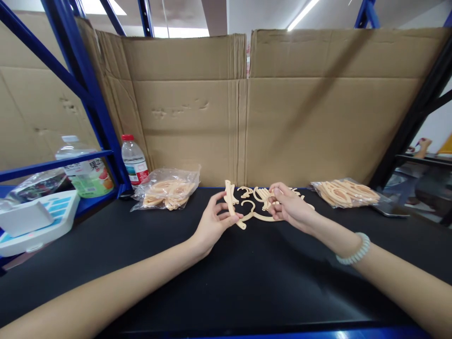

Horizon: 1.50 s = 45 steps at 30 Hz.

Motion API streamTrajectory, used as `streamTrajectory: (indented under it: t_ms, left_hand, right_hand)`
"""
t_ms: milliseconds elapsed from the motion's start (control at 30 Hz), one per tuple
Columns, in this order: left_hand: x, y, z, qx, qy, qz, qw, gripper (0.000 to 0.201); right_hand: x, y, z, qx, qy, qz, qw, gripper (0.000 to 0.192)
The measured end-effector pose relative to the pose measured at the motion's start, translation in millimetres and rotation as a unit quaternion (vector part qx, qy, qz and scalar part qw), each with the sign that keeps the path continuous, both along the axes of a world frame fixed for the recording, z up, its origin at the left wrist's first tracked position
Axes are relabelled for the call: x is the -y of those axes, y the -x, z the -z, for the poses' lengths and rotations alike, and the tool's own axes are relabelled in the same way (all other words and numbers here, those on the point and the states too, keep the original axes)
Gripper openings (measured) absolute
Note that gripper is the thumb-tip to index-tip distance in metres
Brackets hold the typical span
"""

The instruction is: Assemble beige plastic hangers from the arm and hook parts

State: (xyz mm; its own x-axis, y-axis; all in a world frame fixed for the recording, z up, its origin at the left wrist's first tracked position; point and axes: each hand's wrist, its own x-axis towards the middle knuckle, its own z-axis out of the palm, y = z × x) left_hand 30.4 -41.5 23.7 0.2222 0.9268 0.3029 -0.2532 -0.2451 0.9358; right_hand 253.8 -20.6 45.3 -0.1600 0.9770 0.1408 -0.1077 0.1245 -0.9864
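Observation:
My left hand (216, 220) is closed on a curved cream-coloured strip (230, 200), held upright between thumb and fingers. Just right of it, a cream clothes hanger with a hook (253, 213) lies on the black table; its left end runs beside my left fingertips. My right hand (287, 205) is above the hanger's right side, thumb and fingers pinched together. Whatever may be in that pinch is too small to make out. Loose cream pieces (261, 194) lie behind the hanger, partly covered by my right hand.
A clear bag of cream pieces (169, 190) lies at the left and another bag (348, 192) at the right. Behind them stand cardboard panels (190, 122). A red-capped bottle (134, 160), a larger bottle (86, 169) and a white-and-blue tray (42, 221) are on the left.

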Motion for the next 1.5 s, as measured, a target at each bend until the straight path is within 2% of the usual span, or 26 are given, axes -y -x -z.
streamTrajectory:
  t_ms: [100, 167, 267, 467, 633, 800, 933, 1233, 1500]
  left_hand:
    - [2.9, -4.1, 3.0, -0.009, 0.018, 0.030, 0.999, 0.035]
    - [4.6, -6.0, 4.0, -0.017, 0.024, 0.035, 0.999, 0.028]
    - [6.5, -7.4, 3.8, -0.031, 0.035, 0.032, 0.998, 0.027]
    - [6.4, -8.3, 4.5, -0.074, 0.026, 0.033, 0.996, 0.024]
    - [3.9, -7.0, 7.0, -0.083, 0.010, 0.033, 0.996, 0.021]
    - [3.0, -6.0, 8.7, -0.092, -0.005, 0.022, 0.995, 0.019]
    - [5.5, -7.6, 5.8, -0.104, -0.014, 0.013, 0.994, 0.019]
    - [10.2, -9.6, 1.1, -0.112, -0.046, 0.016, 0.993, 0.023]
    - [13.7, -8.4, 2.5, -0.141, -0.099, 0.021, 0.985, 0.018]
  right_hand:
    - [15.7, 0.5, 5.9, -0.061, 0.018, -0.029, 0.998, 0.034]
    - [19.7, 2.1, 7.9, -0.085, 0.010, -0.029, 0.996, 0.034]
    - [23.3, 4.8, 9.6, -0.093, 0.004, -0.039, 0.995, 0.028]
    - [34.8, 11.3, 12.2, -0.100, 0.046, -0.044, 0.993, 0.026]
    - [37.1, 13.4, 14.2, -0.127, 0.071, -0.025, 0.989, 0.036]
    - [31.8, 11.8, 23.0, -0.089, 0.056, -0.053, 0.993, 0.024]
    - [30.7, 11.9, 27.4, -0.052, 0.057, -0.053, 0.996, 0.022]
    - [36.9, 15.7, 20.2, -0.046, 0.089, -0.107, 0.989, 0.031]
    - [39.9, 20.4, 19.9, -0.055, 0.078, -0.101, 0.990, 0.031]
